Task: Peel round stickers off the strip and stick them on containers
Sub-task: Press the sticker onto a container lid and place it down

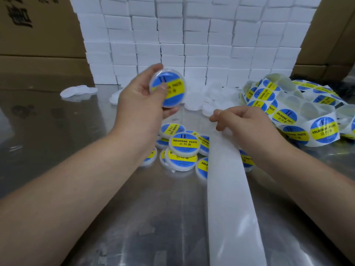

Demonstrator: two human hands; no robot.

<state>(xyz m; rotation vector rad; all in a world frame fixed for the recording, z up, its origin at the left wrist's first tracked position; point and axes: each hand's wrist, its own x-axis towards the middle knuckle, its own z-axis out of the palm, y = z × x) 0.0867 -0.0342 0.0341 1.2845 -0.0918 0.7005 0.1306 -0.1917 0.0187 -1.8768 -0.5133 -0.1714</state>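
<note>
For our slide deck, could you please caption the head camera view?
The left hand holds a labelled container while the right hand grips the backing strip beside finished containers.

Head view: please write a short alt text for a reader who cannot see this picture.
The left hand holds up a round container, thumb on its blue-and-yellow sticker, while the right hand grips the bare white strip. Between the forearms, labelled containers lie heaped on the metal table; a tangle of sticker strip lies at the right.
</note>
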